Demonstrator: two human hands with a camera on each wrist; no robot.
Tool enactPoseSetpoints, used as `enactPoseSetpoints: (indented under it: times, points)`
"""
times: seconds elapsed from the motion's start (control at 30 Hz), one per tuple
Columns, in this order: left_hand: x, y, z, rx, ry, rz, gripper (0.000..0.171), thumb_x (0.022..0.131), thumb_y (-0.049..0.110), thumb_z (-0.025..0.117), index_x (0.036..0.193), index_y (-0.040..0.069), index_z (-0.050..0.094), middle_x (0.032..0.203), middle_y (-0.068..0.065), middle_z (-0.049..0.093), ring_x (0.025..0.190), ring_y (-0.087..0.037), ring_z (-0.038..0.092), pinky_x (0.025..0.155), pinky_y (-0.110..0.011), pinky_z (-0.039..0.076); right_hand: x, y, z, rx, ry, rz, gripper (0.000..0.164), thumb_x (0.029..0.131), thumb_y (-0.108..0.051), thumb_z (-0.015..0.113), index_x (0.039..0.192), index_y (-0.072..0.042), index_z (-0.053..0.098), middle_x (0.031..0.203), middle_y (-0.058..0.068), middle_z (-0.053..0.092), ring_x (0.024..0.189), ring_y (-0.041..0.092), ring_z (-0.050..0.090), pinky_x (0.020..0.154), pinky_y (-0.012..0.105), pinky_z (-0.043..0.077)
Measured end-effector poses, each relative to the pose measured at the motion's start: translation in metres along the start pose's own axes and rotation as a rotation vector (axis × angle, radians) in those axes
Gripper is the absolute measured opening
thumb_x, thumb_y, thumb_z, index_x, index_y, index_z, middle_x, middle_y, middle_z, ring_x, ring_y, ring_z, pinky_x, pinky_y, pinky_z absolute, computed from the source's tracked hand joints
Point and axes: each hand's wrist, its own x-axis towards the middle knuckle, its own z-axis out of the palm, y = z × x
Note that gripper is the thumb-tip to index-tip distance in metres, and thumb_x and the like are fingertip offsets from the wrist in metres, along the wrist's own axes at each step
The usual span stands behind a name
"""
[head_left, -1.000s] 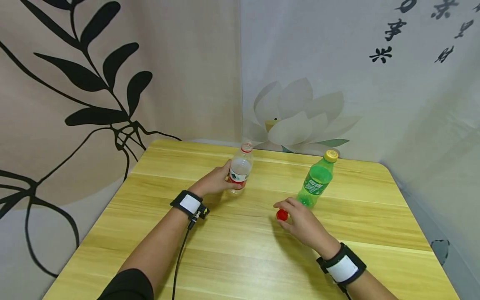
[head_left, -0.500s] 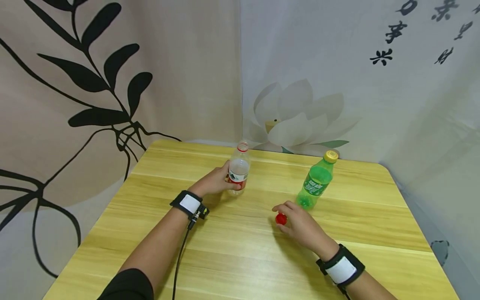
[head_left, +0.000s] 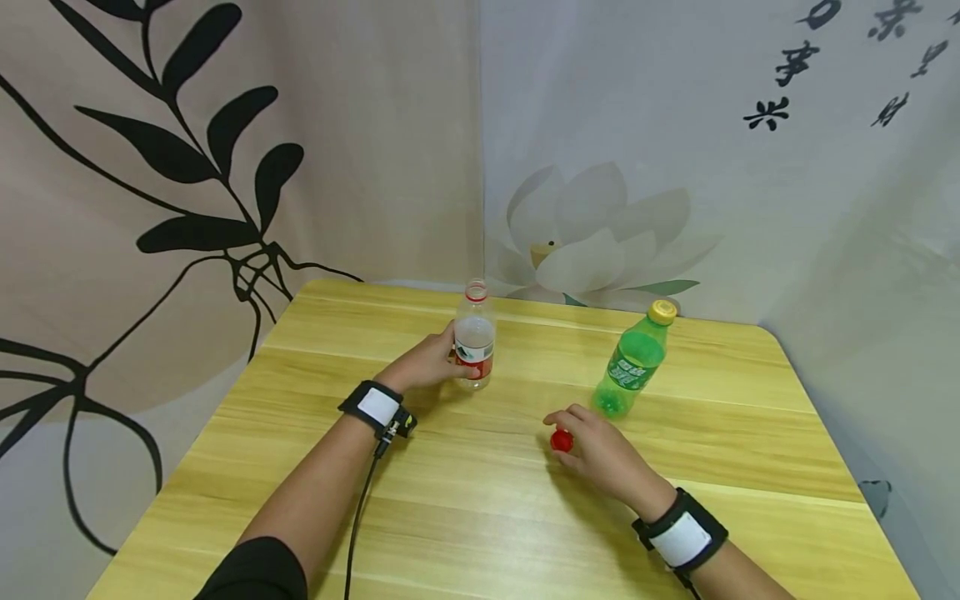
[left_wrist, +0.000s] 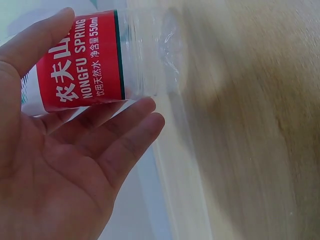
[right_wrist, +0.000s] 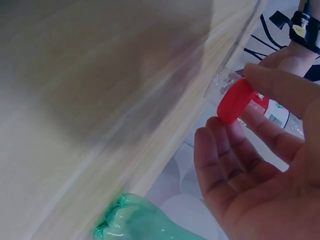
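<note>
My left hand [head_left: 426,361] holds a clear water bottle [head_left: 475,329] with a red and white label, thumb and fingers around its lower half. The bottle stands upright with its base at the tabletop, and its mouth is uncapped. In the left wrist view, the red label [left_wrist: 82,60] shows between thumb and fingers. My right hand [head_left: 603,450] pinches a red bottle cap [head_left: 562,440] between thumb and fingers. The right wrist view shows the red cap [right_wrist: 235,101] at the fingertips, the other fingers extended. Just beyond the right hand stands a green soda bottle [head_left: 634,358] with a yellow cap.
The wooden table [head_left: 450,517] fills the lower view, its back edge against a printed cloth backdrop [head_left: 375,150]. A black cable [head_left: 358,525] runs from the left wristband [head_left: 378,407] down across the table. Another band [head_left: 686,533] wraps the right wrist.
The water bottle has shifted slightly left and now stands straighter, its neck having leaned right before. The right hand, with the cap, has barely moved.
</note>
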Motion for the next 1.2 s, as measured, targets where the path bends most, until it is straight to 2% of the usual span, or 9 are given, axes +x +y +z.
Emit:
enactPoseSetpoints:
  times: [0.37,0.7,1.2]
  points:
    - [0.000,-0.001,0.000,-0.024,-0.009,-0.003,0.086,0.093,0.032,0.081,0.158,0.014,0.028,0.152,-0.012,0.055,0.142,-0.031,0.051,0.119,-0.053,0.037,-0.001,0.002,0.006,0.009,-0.028,0.034,0.043,0.084,-0.014,0.088,0.123,-0.011,0.070,0.107,0.001,0.066,0.090,0.012,0.063,0.077,0.031,0.056]
    - [-0.001,-0.001,0.000,-0.032,-0.012,-0.015,0.089,0.090,0.033,0.083,0.158,0.014,0.028,0.153,-0.011,0.054,0.143,-0.031,0.050,0.120,-0.054,0.037,-0.005,0.004,0.010,-0.014,-0.020,-0.016,0.027,0.084,-0.015,0.087,0.107,-0.010,0.072,0.102,0.000,0.063,0.086,0.013,0.062,0.077,0.033,0.056]
    - [-0.003,-0.005,0.000,-0.043,-0.022,-0.012,0.092,0.088,0.036,0.085,0.157,0.017,0.029,0.152,-0.010,0.053,0.143,-0.031,0.049,0.119,-0.054,0.037,-0.009,0.005,0.018,-0.042,-0.047,-0.030,0.026,0.082,-0.016,0.089,0.100,-0.015,0.070,0.098,-0.003,0.061,0.085,0.013,0.063,0.076,0.034,0.057]
